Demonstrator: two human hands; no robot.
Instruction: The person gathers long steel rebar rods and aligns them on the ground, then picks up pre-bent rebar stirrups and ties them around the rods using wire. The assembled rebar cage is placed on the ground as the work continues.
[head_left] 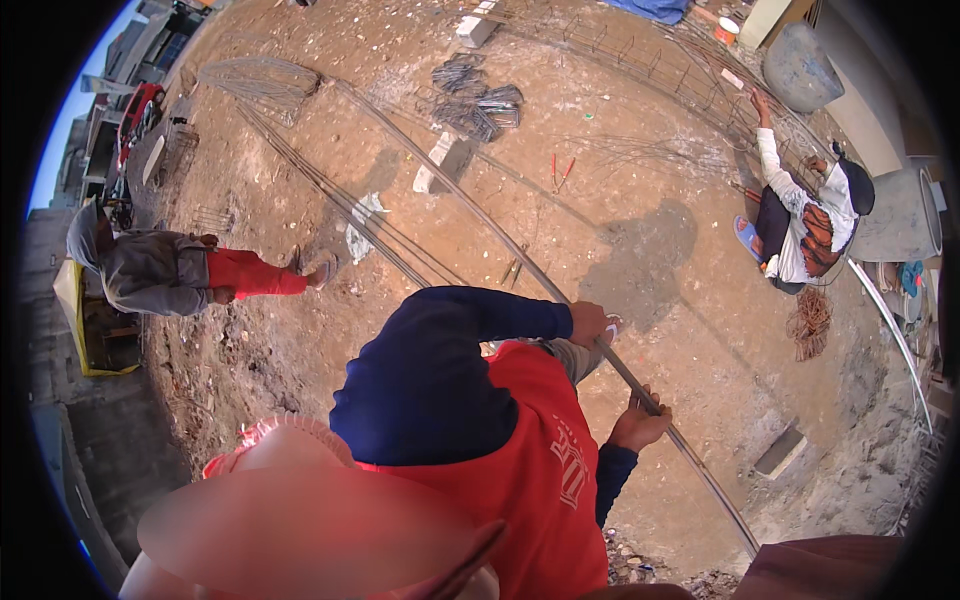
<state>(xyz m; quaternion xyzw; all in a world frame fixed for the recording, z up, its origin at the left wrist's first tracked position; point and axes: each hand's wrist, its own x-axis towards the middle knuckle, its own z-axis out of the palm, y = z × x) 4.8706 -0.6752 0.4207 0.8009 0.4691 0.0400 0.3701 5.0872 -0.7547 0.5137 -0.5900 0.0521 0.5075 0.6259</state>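
Neither my left hand nor my right hand shows. Maroon cloth (830, 568), seemingly my clothing, fills the lower right edge and covers the near end of a bundle of long, thin steel rods (708, 487). That bundle slants from the upper left to the lower right. Close in front, a co-worker in a red shirt with navy sleeves (430, 380) grips the rods. One of their hands (590, 325) wraps the bundle near the middle; the other hand (640, 425) holds it lower down. Whether my hands touch the rods is hidden.
More long rods (350, 212) lie at left, near a standing person in red trousers (255, 270). A concrete block (440, 160), wire bundles (475, 100) and red-handled cutters (562, 172) are on the dirt. At right a person squats (800, 215) beside a rebar cage (640, 65).
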